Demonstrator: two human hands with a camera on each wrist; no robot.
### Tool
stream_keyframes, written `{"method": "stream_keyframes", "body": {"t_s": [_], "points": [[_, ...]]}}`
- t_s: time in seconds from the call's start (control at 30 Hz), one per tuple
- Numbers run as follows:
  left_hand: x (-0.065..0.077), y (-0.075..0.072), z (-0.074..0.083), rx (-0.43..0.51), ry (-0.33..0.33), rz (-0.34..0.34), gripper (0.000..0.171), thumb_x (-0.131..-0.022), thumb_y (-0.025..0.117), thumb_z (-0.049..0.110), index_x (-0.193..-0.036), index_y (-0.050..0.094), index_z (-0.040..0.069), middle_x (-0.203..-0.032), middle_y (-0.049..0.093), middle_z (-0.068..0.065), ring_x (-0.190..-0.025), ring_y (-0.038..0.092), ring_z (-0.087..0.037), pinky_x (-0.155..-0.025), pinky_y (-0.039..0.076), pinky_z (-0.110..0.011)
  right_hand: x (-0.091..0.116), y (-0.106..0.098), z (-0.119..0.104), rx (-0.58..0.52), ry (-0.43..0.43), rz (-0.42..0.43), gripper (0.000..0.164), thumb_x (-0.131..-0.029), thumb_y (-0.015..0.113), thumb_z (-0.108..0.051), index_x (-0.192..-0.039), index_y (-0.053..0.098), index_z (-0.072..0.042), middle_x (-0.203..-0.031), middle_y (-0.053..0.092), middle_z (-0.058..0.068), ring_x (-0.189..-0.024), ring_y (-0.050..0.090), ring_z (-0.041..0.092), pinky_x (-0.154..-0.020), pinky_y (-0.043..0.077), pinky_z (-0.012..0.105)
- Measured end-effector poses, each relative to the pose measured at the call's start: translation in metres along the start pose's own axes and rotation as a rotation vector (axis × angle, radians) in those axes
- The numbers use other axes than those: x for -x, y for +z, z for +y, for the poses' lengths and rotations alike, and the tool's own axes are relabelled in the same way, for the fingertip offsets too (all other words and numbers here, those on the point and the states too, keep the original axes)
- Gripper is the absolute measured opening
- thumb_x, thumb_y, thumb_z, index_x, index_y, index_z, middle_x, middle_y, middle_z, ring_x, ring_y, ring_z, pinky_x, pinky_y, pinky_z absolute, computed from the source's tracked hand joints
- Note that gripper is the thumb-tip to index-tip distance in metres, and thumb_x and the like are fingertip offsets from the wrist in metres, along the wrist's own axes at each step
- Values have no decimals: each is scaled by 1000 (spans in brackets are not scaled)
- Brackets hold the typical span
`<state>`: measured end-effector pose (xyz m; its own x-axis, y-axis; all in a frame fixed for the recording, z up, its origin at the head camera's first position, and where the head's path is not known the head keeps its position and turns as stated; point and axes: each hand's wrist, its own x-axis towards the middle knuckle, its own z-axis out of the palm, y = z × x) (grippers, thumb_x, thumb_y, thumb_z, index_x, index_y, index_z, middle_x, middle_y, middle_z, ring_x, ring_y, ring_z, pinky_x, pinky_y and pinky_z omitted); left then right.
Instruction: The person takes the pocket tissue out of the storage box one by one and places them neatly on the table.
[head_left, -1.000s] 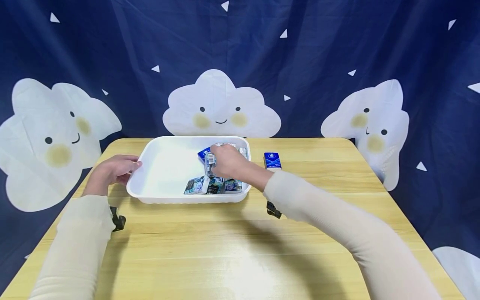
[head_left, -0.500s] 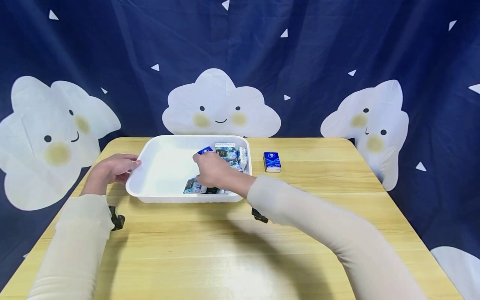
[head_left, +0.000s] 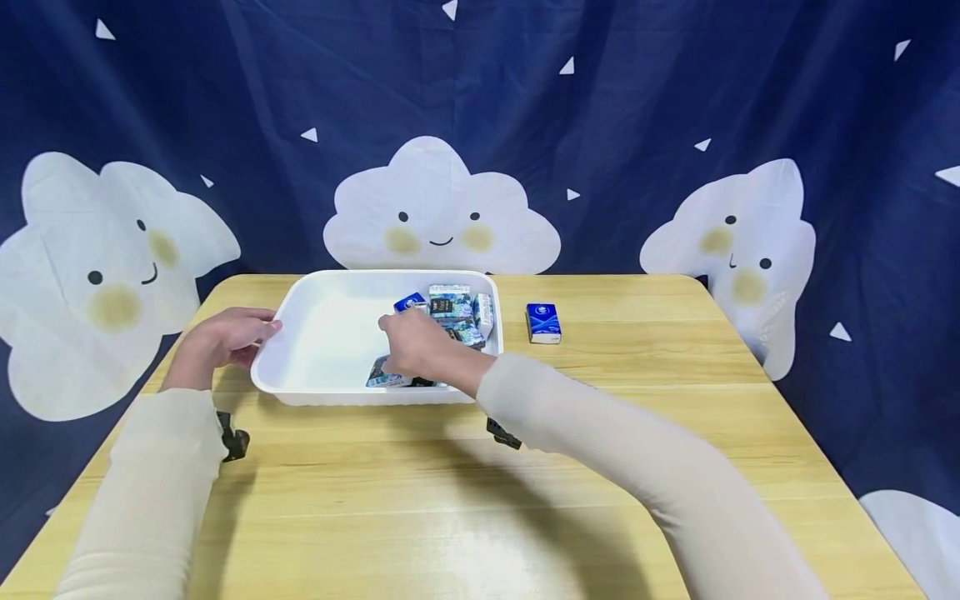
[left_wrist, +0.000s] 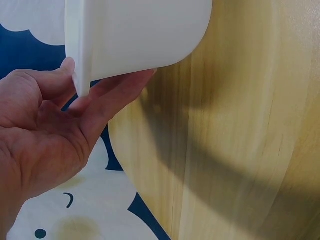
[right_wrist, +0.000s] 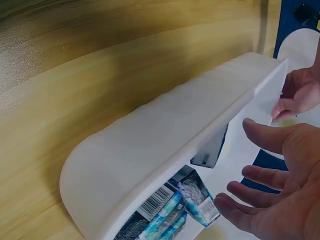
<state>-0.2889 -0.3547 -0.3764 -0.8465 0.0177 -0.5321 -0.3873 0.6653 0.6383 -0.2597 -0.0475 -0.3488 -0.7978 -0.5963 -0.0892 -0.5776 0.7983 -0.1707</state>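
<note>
My left hand (head_left: pixel 236 333) grips the left end of the white plastic tray (head_left: pixel 322 398); in the left wrist view the thumb presses the rim (left_wrist: pixel 77 50) and the fingers reach below it. Over the tray's right half is my right hand (head_left: pixel 420 343), its fingers spread and apart in the right wrist view with nothing between them. A flower-printed tissue pack (head_left: pixel 382 375) lies just under it near the front wall. Several more printed packs (right_wrist: pixel 165 210) fill the right end, with a blue pack (head_left: pixel 410 302) behind the hand. The hand hides part of the pile.
Another blue tissue pack (head_left: pixel 543 323) lies on the wooden table (head_left: pixel 360 500), right of the tray. A dark blue curtain (head_left: pixel 600 125) with white clouds hangs behind the table's far edge.
My right hand has moved left and toward the front wall, leaving a clear view of packs at the tray's back right. The left hand stays on the rim.
</note>
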Motion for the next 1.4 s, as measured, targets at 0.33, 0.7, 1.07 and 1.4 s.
{"method": "stream_keyframes", "body": {"t_s": [0.33, 0.7, 1.07, 1.4], "points": [[1, -1, 1, 17, 8, -3, 62, -111, 36, 28, -160, 12, -3, -151, 32, -32, -110, 60, -28, -82, 57, -35, 0, 5, 4, -60, 47, -54, 38, -88, 77, -22, -122, 67, -8, -104, 71, 4, -89, 62, 15, -79, 53, 26], [-1, 0, -2, 29, -2, -13, 61, -111, 36, 26, -160, 13, -2, -153, 31, -32, -109, 62, -27, -83, 58, -36, 1, 11, -3, -33, -9, -137, 34, -92, 69, -16, -66, 46, -18, -59, 42, -5, -53, 40, 8, -57, 39, 20], [1, 1, -1, 23, -5, -3, 61, -111, 36, 27, -160, 14, -2, -153, 31, -32, -112, 60, -30, -83, 57, -35, 1, 12, -3, -59, 11, -161, 24, -91, 67, -8, -73, 52, -15, -64, 42, -4, -53, 39, 8, -54, 38, 19], [0, 1, -2, 22, 8, -2, 61, -111, 36, 27, -160, 14, -1, -153, 33, -31, -108, 62, -27, -83, 57, -34, -2, 15, -3, -80, 11, -156, 30, -87, 67, -3, -70, 47, -17, -60, 40, -5, -49, 35, 7, -51, 35, 19]]}}
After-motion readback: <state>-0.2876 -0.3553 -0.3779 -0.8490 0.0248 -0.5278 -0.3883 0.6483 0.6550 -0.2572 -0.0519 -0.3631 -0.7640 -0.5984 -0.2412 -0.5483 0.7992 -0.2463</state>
